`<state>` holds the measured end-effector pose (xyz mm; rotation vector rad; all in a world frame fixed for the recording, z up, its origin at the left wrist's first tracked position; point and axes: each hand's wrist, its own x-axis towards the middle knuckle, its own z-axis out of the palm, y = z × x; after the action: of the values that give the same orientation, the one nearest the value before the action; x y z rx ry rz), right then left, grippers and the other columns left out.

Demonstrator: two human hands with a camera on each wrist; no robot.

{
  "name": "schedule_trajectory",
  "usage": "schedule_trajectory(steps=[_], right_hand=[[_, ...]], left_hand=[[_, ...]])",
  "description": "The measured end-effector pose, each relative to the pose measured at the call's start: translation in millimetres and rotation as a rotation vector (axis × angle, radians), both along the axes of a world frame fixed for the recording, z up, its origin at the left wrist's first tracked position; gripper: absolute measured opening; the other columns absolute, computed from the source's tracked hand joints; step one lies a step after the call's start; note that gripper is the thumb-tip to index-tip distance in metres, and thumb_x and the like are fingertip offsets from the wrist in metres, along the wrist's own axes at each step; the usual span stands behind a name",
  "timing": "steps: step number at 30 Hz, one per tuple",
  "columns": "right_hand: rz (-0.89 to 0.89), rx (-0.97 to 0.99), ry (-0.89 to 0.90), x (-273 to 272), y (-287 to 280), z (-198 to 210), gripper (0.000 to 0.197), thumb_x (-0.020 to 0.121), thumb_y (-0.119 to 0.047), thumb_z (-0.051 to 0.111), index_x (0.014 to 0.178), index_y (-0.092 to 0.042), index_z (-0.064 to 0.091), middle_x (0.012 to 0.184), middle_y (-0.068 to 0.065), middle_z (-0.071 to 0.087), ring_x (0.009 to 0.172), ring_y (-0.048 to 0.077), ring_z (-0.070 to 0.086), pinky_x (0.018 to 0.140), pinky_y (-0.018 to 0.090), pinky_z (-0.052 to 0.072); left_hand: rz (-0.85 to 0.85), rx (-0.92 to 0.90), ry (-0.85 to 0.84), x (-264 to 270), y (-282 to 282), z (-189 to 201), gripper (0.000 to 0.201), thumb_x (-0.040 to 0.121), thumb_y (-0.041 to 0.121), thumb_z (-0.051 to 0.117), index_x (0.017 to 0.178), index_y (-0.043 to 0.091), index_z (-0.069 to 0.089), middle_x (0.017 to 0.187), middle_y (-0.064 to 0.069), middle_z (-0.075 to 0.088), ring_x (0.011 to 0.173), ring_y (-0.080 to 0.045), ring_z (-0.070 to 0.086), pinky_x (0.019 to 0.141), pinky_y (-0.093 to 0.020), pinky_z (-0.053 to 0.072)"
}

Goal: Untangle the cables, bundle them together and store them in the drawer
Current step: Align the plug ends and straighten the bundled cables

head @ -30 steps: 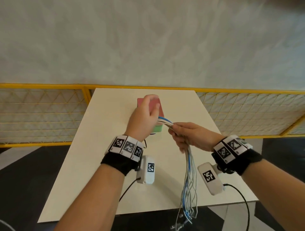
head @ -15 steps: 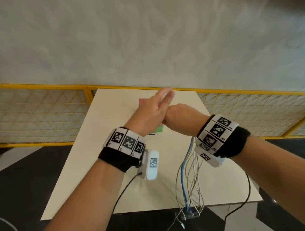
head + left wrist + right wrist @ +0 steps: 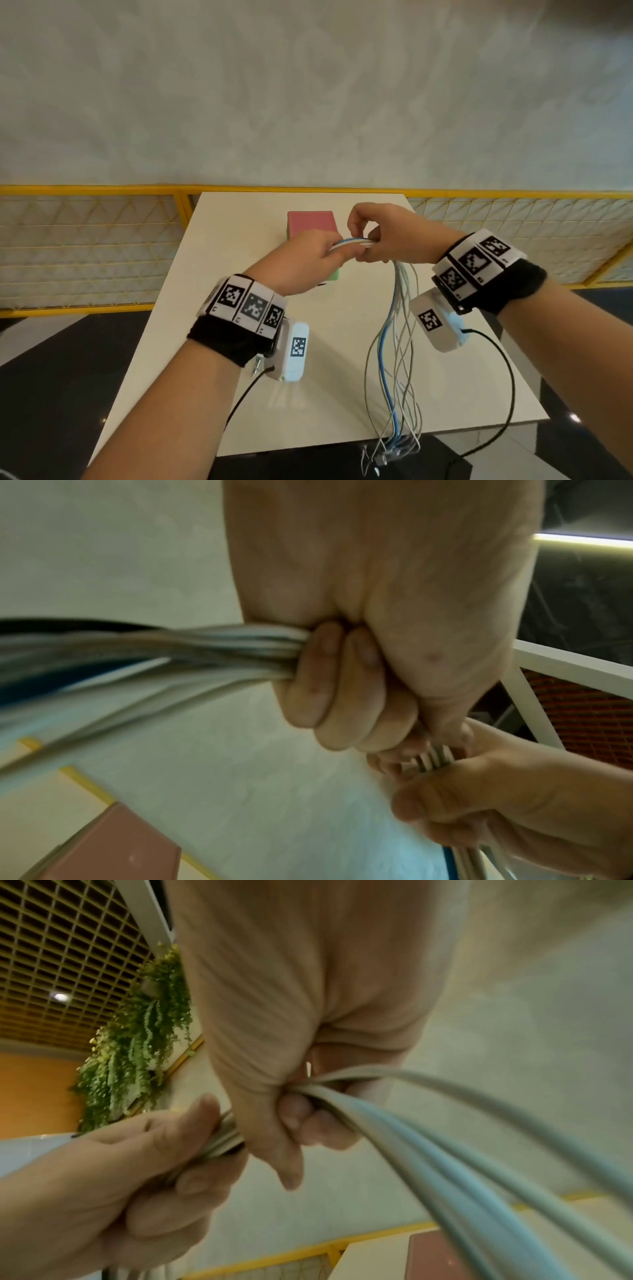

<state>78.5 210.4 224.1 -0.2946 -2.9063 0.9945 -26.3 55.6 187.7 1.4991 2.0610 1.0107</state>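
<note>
Cables: a bunch of grey-white cables (image 3: 394,359) with one blue strand, held up at the centre of the head view above the table; the gathered stretch runs level between the two hands, and the long tails drop from the right hand down past the table's near edge in the lower middle of the frame, ends dangling loose.
Why held so: probably so the strands line up side by side in the short level span while the hanging weight pulls the tails straight; they look mostly parallel, with a few loose waves lower down.
Left hand: the left hand (image 3: 305,257) has its fingers curled tight round the bunch; in the left wrist view the fingers (image 3: 329,696) wrap the strands, which stream out to the left of that frame.
Right hand: the right hand (image 3: 394,236) also grips the bunch, fingers folded round it, thumb and forefinger raised above; the two hands sit just beside each other, close to touching.
Step in hand: seemingly gathering the strands into one bundle; no tie is visible.
Drawer box: a pink-topped box with a green side (image 3: 310,222) stands on the table behind the left hand, partly hidden; likely the drawer, but whether it is open cannot be told.
Table: cream-white table (image 3: 212,274), centre of frame.
Beyond: yellow mesh railing (image 3: 85,240) across the middle, pale wall above.
</note>
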Motion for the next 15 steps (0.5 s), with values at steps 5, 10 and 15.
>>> schedule_trajectory(steps=[5, 10, 15], right_hand=[[-0.145, -0.182, 0.312, 1, -2, -30, 0.019, 0.083, -0.010, 0.069, 0.090, -0.015, 0.052, 0.076, -0.006, 0.056, 0.054, 0.013, 0.059, 0.052, 0.026, 0.053], [-0.155, -0.136, 0.338, 4, -9, -84, 0.025, 0.094, -0.015, 0.053, 0.087, -0.033, 0.037, 0.078, -0.005, 0.048, 0.063, 0.017, 0.058, 0.062, 0.030, 0.055], [-0.055, 0.052, 0.000, 5, 7, -119, 0.019, 0.097, -0.027, 0.047, 0.082, -0.029, 0.035, 0.079, 0.000, 0.044, 0.070, 0.022, 0.048, 0.068, 0.042, 0.044]], left_hand=[[0.169, 0.366, -0.075, -1, -3, 11, 0.033, 0.101, 0.044, 0.042, 0.076, 0.028, 0.056, 0.054, 0.013, 0.054, 0.051, -0.002, 0.049, 0.055, -0.027, 0.038], [0.283, 0.641, -0.350, -13, -9, 37, 0.038, 0.104, 0.035, 0.038, 0.071, 0.018, 0.043, 0.046, 0.012, 0.033, 0.037, -0.005, 0.029, 0.040, -0.017, 0.026], [0.315, 0.784, -0.435, -25, -23, 62, 0.038, 0.105, 0.033, 0.036, 0.071, 0.017, 0.041, 0.044, 0.013, 0.030, 0.036, -0.003, 0.023, 0.037, -0.017, 0.022]])
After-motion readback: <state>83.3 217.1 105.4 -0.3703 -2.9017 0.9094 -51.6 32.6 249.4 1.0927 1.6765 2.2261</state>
